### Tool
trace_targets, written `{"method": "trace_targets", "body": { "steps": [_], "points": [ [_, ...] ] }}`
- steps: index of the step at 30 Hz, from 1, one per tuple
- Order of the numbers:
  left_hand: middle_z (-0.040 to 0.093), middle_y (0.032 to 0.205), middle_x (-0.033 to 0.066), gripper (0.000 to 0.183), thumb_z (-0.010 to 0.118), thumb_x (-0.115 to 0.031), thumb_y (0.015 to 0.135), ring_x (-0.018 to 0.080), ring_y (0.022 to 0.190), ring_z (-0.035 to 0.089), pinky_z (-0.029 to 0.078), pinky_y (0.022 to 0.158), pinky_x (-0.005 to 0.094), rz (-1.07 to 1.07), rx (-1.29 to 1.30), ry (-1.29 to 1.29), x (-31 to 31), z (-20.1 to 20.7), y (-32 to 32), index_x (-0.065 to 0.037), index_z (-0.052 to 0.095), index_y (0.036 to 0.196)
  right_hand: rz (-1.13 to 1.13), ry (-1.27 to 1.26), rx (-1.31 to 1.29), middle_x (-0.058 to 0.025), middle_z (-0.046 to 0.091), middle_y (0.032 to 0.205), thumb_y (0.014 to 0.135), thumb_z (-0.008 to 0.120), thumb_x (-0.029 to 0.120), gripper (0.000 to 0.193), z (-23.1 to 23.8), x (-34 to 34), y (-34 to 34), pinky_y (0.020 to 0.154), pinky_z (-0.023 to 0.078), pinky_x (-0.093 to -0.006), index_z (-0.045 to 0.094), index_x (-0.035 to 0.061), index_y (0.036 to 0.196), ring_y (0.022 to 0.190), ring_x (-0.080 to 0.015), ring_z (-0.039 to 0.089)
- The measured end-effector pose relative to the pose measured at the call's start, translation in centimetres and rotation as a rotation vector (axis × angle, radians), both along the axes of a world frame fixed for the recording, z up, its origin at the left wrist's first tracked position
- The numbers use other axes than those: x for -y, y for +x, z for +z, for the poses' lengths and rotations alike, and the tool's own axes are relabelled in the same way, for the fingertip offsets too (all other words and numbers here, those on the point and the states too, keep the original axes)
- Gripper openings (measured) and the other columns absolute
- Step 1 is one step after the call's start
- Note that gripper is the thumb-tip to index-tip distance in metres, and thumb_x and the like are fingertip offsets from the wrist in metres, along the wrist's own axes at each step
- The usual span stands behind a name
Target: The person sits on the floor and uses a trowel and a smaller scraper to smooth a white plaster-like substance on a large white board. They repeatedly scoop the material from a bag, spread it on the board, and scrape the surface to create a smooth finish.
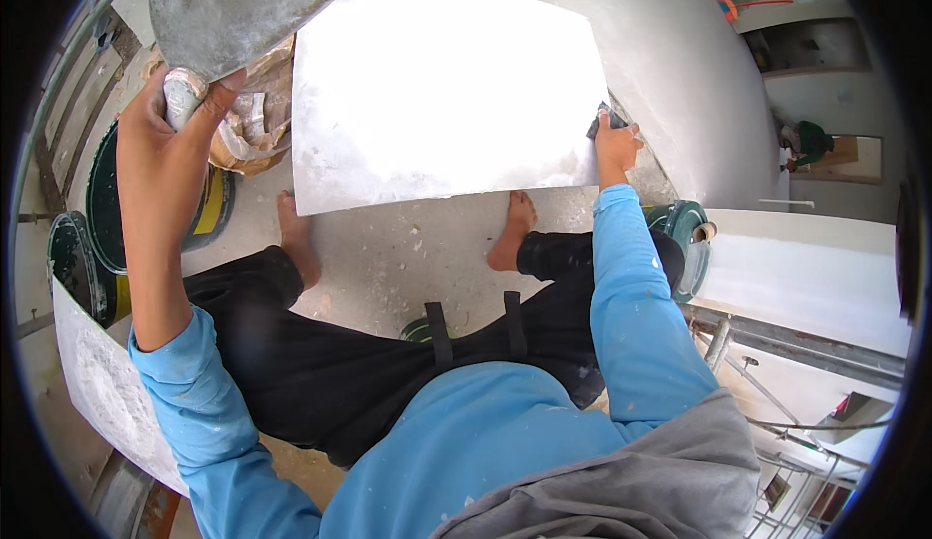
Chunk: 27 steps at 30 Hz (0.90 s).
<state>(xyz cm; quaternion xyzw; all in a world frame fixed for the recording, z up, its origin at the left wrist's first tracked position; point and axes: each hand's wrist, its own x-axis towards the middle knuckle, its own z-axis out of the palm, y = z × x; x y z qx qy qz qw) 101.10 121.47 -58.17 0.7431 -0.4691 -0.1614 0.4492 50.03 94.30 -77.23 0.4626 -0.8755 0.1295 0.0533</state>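
My left hand (175,141) is closed around the pale, rounded handle of a broad grey trowel (243,10), raised at the upper left. Its blade is scuffed and covers part of what lies behind. At the right, my right hand (617,149) grips a small dark piece (600,121) on the right edge of a large white plate (388,165). I cannot tell whether that piece is fixed to the plate. Glare washes out most of the plate, while grey smears show along its lower edge. The plate spans the space ahead of my bare feet.
Dark green buckets (102,199) stand at the left, near a torn brown paper bag (252,131). Another green bucket (684,243) is beside my right knee. Metal scaffold bars (796,340) cross the right side. A pale wall (680,83) rises ahead; another person (811,143) is far right.
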Motion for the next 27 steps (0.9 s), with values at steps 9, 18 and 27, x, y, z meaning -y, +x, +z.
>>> {"method": "trace_targets", "body": {
  "steps": [9, 18, 27],
  "points": [
    [0.076, 0.094, 0.0117, 0.036, 0.081, -0.025, 0.088, 0.0165, 0.081, 0.068, 0.051, 0.078, 0.0314, -0.056, 0.046, 0.017, 2.6, -0.2, -1.2, 0.002, 0.071, 0.110, 0.538, -0.040, 0.058, -0.0243, 0.058, 0.124, 0.085, 0.074, 0.057, 0.079, 0.9, 8.7, 17.7, 0.088, 0.056, -0.0477, 0.054, 0.0040, 0.140, 0.108, -0.0386, 0.068],
    [0.075, 0.094, 0.0098, 0.032, 0.079, -0.020, 0.090, 0.0144, 0.083, 0.066, 0.050, 0.079, 0.0302, -0.032, 0.014, 0.125, 4.9, -0.6, -2.1, 0.003, 0.069, 0.109, 1.532, -0.052, 0.241, -0.0155, 0.051, 0.113, 0.080, 0.081, 0.044, 0.069, 0.7, -10.2, 31.7, 0.081, 0.050, -0.0446, 0.059, 0.0097, 0.135, 0.097, -0.0310, 0.062],
    [0.052, 0.061, -0.0043, 0.026, 0.075, -0.027, 0.096, 0.0029, 0.047, 0.041, 0.027, 0.044, 0.0229, -0.004, -0.035, 0.113, 4.6, -0.9, -2.6, -0.003, 0.066, 0.101, 1.804, -0.174, 0.267, -0.0117, 0.049, 0.101, 0.083, 0.077, 0.050, 0.069, 2.2, -12.3, 21.2, 0.072, 0.051, -0.0423, 0.057, 0.0103, 0.136, 0.086, -0.0271, 0.058]
  ]
}}
